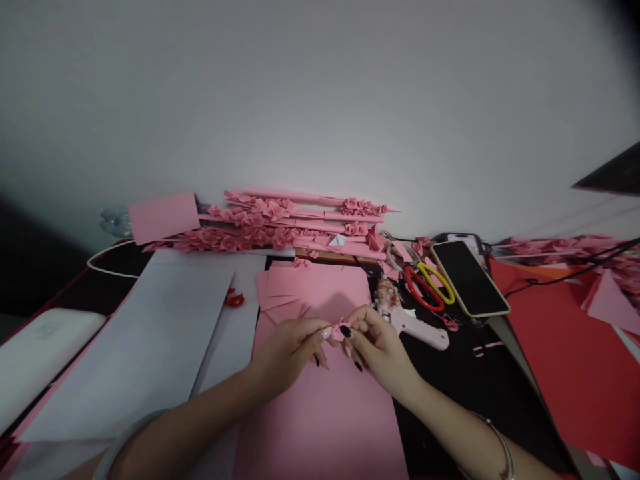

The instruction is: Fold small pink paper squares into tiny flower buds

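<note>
A small folded pink paper piece (339, 330) is pinched between both hands over a large pink sheet (325, 413). My left hand (287, 350) grips it from the left with thumb and fingers closed. From the right, my right hand (377, 343) pinches the same piece with its fingertips. A stack of small pink paper squares (300, 290) lies just beyond the hands.
Rolled pink paper stems with paper flowers (285, 223) lie along the wall. A pink glue gun (415, 327), red and yellow scissors (430, 283) and a phone (467, 277) sit to the right. White sheets (150, 333) lie left, red paper (575, 360) right.
</note>
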